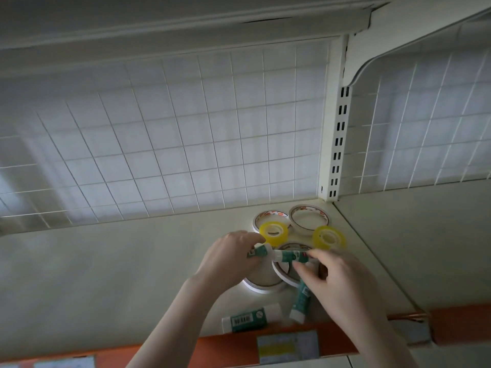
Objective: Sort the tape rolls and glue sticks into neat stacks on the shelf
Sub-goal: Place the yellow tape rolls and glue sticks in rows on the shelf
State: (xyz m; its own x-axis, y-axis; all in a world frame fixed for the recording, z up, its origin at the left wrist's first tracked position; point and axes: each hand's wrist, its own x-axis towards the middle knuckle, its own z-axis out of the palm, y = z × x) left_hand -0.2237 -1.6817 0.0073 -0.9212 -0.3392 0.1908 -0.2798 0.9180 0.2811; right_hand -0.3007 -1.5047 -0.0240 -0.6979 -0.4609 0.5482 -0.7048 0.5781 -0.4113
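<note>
Lower centre: two glue sticks (251, 317) loose by orange shelf edge (233, 346). My left hand (228, 261) pinches one stick (259, 251), right hand (337, 277) another (288, 256), above white tape rolls (263, 284); lay them parallel, caps aligned

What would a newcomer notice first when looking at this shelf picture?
First, the two hands meeting at the centre of the shelf: the left hand and the right hand each hold a green-and-white glue stick above white tape rolls. Next, two bright yellow tape rolls just behind the hands, near the back corner. Two more glue sticks lie near the orange front edge.
</note>
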